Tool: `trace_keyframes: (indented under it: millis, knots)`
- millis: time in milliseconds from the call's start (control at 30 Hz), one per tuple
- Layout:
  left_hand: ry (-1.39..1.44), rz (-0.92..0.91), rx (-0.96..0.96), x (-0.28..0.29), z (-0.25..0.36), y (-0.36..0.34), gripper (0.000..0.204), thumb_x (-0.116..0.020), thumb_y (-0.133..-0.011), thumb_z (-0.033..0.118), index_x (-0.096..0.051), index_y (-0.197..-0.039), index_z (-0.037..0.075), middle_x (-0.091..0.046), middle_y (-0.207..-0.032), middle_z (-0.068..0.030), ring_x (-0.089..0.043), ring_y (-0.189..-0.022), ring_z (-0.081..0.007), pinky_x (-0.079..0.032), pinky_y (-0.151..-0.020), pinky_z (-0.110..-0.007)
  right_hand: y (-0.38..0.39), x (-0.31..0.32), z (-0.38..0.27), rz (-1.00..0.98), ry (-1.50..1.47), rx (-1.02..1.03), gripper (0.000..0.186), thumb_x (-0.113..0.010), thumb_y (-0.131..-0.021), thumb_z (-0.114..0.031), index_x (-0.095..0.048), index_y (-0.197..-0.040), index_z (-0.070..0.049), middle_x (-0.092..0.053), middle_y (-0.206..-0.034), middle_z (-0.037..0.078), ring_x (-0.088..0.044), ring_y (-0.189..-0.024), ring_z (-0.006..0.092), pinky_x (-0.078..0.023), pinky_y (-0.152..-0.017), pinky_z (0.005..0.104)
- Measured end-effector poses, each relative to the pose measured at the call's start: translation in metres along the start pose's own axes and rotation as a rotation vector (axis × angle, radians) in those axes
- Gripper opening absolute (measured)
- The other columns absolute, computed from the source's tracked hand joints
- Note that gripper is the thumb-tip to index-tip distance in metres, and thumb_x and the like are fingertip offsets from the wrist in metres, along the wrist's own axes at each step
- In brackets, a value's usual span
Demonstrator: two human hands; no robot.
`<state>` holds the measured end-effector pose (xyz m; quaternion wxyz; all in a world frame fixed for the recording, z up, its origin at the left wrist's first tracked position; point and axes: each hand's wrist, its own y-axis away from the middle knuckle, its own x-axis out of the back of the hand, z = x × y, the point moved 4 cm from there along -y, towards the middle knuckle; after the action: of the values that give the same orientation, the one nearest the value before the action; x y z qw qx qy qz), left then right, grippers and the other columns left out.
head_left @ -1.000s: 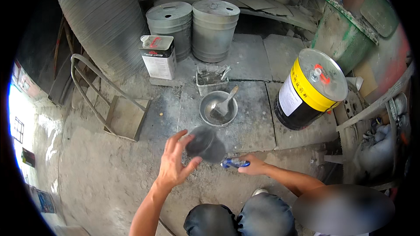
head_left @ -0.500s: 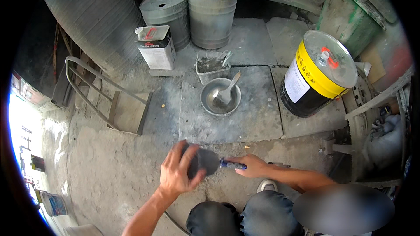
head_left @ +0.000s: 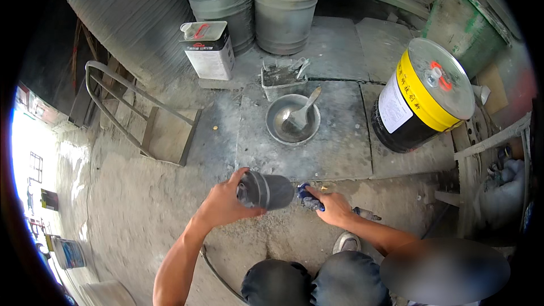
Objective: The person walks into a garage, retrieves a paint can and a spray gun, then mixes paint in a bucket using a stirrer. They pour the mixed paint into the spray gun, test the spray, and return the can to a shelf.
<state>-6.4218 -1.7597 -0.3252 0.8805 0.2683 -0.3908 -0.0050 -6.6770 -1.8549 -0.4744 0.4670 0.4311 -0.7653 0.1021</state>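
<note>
My left hand (head_left: 222, 204) is wrapped around a dark grey cylindrical cup (head_left: 277, 191), held on its side above the floor. A raised band rings it near my fingers. Just right of its end, my right hand (head_left: 335, 209) grips a blue-handled tool (head_left: 309, 197). A metal fitting (head_left: 366, 213) sticks out behind that hand. My fingers hide much of the tool, so its exact kind cannot be made out. A small gap shows between tool and cup. Farther off, a metal bowl (head_left: 273, 130) holds a flat brush (head_left: 300, 115) leaning on its rim.
Behind the bowl are a grey-crusted square tub (head_left: 283, 90), a white-and-black rectangular can (head_left: 209, 59) and two grey drums (head_left: 285, 17). A black-and-yellow drum (head_left: 405, 113) stands right, a metal hand cart (head_left: 170, 133) left. A thin hose (head_left: 218, 277) lies by my knees.
The cup has turned so that its side now shows, and it has moved slightly right. My right hand and the blue tool have shifted right too. The view has tilted a little.
</note>
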Motion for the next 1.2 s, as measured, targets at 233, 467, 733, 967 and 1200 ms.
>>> trace_keyframes:
  millis: [233, 467, 733, 967, 1200]
  knots:
    - [0.639, -0.070, 0.039, -0.002, -0.021, -0.005, 0.104, -0.087, -0.065, 0.014, -0.025, -0.149, 0.008, -0.063, -0.115, -0.0139, -0.062, -0.101, -0.0218, -0.051, -0.088, -0.035, 0.002, 0.001, 0.020, 0.204, -0.189, 0.087, 0.066, -0.068, -0.077, -0.015, -0.049, -0.140, -0.024, -0.067, -0.079, 0.020, -0.065, -0.069, 0.0398, -0.053, -0.063, 0.0467]
    - [0.955, -0.056, -0.237, -0.012, -0.040, 0.003, 0.124, -0.089, -0.052, -0.002, -0.015, -0.151, 0.013, -0.044, -0.136, -0.0094, -0.045, -0.126, -0.0196, -0.042, -0.105, -0.038, 0.007, 0.006, 0.025, 0.164, -0.358, 0.065, 0.066, -0.068, -0.076, -0.009, -0.051, -0.139, -0.023, -0.067, -0.087, 0.022, -0.066, -0.078, 0.0397, -0.054, -0.068, 0.0430]
    - [-0.185, 0.088, 0.249, -0.033, -0.134, -0.024, 0.105, -0.088, -0.057, 0.016, -0.031, -0.145, 0.022, -0.048, -0.130, -0.0170, -0.054, -0.117, -0.0320, -0.045, -0.100, -0.041, 0.012, 0.007, 0.034, 0.202, -0.457, 0.037, 0.059, -0.067, -0.078, -0.009, -0.055, -0.135, -0.019, -0.066, -0.107, 0.024, -0.066, -0.096, 0.0372, -0.054, -0.080, 0.0370]
    - [-0.021, 0.532, 0.290, -0.034, -0.220, 0.005, 0.108, -0.090, -0.047, 0.016, -0.036, -0.140, 0.021, -0.033, -0.141, -0.0269, -0.046, -0.124, -0.0444, -0.047, -0.099, -0.047, 0.017, 0.036, 0.051, 0.219, -0.407, -0.050, 0.055, -0.071, -0.078, -0.012, -0.058, -0.131, -0.006, -0.065, -0.117, 0.023, -0.065, -0.107, 0.0328, -0.051, -0.089, 0.0335]
    - [0.102, 0.638, 0.238, -0.029, -0.210, 0.045, 0.103, -0.085, -0.047, 0.006, -0.037, -0.137, 0.021, -0.020, -0.147, -0.0269, -0.041, -0.127, -0.0466, -0.049, -0.096, -0.047, 0.024, 0.109, 0.069, 0.211, -0.372, -0.200, 0.056, -0.072, -0.075, -0.005, -0.059, -0.130, -0.007, -0.069, -0.113, 0.017, -0.067, -0.101, 0.0172, -0.050, -0.087, 0.0285]
